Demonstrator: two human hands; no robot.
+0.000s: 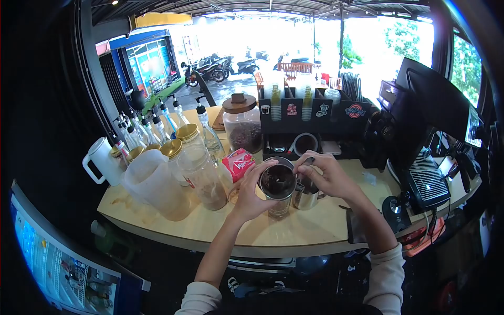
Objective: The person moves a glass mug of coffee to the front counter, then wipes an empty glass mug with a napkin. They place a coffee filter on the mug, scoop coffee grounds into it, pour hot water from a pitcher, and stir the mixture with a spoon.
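Observation:
My left hand (253, 195) is wrapped round the side of a clear glass (278, 181) with dark liquid in it, held over the wooden counter (247, 233). At the glass's right rim, my right hand (321, 173) pinches a dark metal handle (310, 160); its lower end is hard to make out. Just below the glass is another clear vessel (279, 210). A metal pitcher (306, 198) stands under my right hand. A pink packet (239, 164) lies left of the glass.
Left are a clear jug (202, 181), a frosted pitcher (152, 181), a white kettle (103, 160) and pump bottles (210, 134). Behind stand a wooden-lidded jar (242, 128) and a black cup organizer (315, 122). An espresso machine (428, 176) is at right.

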